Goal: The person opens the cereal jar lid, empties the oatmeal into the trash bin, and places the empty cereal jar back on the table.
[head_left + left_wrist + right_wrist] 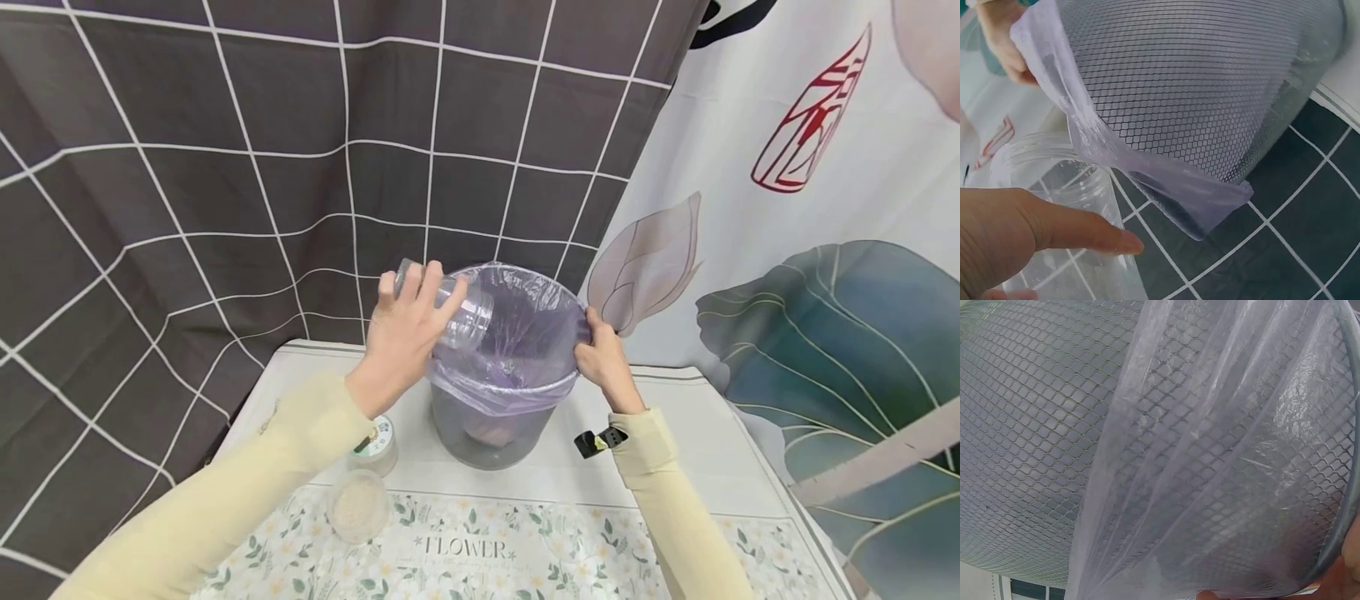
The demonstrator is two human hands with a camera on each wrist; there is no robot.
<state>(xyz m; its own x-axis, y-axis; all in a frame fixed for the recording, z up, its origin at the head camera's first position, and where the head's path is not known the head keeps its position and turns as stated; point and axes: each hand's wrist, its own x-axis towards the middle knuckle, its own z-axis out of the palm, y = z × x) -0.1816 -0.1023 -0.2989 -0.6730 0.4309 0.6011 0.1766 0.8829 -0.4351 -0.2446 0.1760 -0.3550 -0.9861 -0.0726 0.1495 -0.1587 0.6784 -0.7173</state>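
Backdrop: dark grey cloth with white grid lines (292, 92) hangs behind me, with a pale leaf-printed cloth (712, 142) to the right.
Left grip: my left grip (408, 329) is closed round a clear jar (468, 321), fingers spread over its side and the thumb (1085, 228) lying along it.
Clear jar: I have it tilted, its threaded mouth over the left part of the bin's opening; I cannot tell whether it touches the rim.
Right grip: my right grip (602, 357) clasps the right side of the rim (1350, 487), bag and all.
Mesh bin: the mesh bin (450, 417) stands upright between my arms; something pale shows low through its wall, too unclear to name.
Purple bag: the thin purple bag (540, 333) lines the bin and folds down outside in creases.
Near my left forearm: a lidded jar (380, 454) and, just in front, a container of pale grains (358, 508).
Worktop: all this stands on the white-covered worktop (705, 433), whose flowered front strip (600, 550) reads "FLOWER".
Sleeves: both of mine are pale yellow (225, 492).
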